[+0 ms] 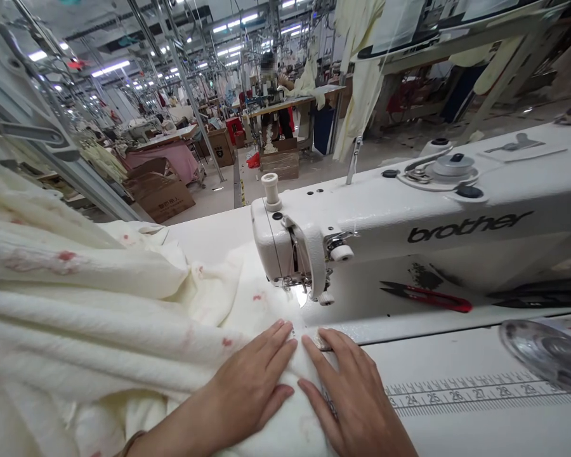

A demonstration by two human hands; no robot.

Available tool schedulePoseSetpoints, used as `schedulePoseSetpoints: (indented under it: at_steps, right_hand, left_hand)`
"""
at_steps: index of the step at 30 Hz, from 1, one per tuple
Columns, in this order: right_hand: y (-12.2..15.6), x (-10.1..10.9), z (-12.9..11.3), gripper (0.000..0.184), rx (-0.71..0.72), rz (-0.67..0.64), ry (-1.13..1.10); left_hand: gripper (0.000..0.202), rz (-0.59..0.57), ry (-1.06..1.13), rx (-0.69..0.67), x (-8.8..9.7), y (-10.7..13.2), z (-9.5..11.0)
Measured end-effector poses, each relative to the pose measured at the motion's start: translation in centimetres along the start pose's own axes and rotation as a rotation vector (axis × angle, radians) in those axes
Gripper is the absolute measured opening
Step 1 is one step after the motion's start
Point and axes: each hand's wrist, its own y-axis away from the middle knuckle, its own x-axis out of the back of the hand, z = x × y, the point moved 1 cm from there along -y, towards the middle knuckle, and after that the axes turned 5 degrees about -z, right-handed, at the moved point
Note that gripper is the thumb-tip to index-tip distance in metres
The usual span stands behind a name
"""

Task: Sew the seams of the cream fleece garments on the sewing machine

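Note:
My left hand (252, 381) lies flat, fingers stretched out, on cream fabric with small red flowers (99, 317), just in front of the needle area (302, 289) of a white Brother sewing machine (409, 216). My right hand (349, 393) rests flat beside it on the same fabric's edge, fingers pointing at the presser foot. Both hands press the cloth down and hold nothing. The fabric is bunched in thick folds across the left half of the table.
Red-handled thread snips (428, 297) lie on the machine bed. A printed ruler strip (480, 393) runs along the white table; a shiny metal part (547, 355) sits at right. Beyond, a factory aisle with cardboard boxes (164, 193) and a person (271, 82) at another workstation.

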Motion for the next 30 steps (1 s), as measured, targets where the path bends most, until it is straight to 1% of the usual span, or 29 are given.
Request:
schedulePoseSetpoints:
  at_steps: [3, 12, 15, 24, 30]
  right_hand:
    - [0.00, -0.02, 0.02, 0.039, 0.003, -0.009, -0.001]
    - [0.31, -0.07, 0.03, 0.039, -0.009, -0.037, -0.001]
    - [0.20, -0.05, 0.00, 0.038, 0.000, -0.012, -0.005]
    - [-0.15, 0.08, -0.14, 0.037, 0.005, 0.012, 0.010]
    - [0.11, -0.18, 0.08, 0.039, -0.012, -0.022, 0.017]
  left_hand:
    - [0.054, -0.012, 0.004, 0.006, -0.19, -0.01, -0.10]
    - [0.055, -0.025, 0.030, 0.011, -0.28, -0.05, -0.13]
    - [0.055, -0.042, 0.023, 0.016, -0.26, -0.07, -0.13]
    - [0.056, -0.027, 0.036, 0.029, -0.37, 0.11, -0.12]
    - [0.056, -0.045, 0.042, 0.020, -0.29, -0.04, -0.13]
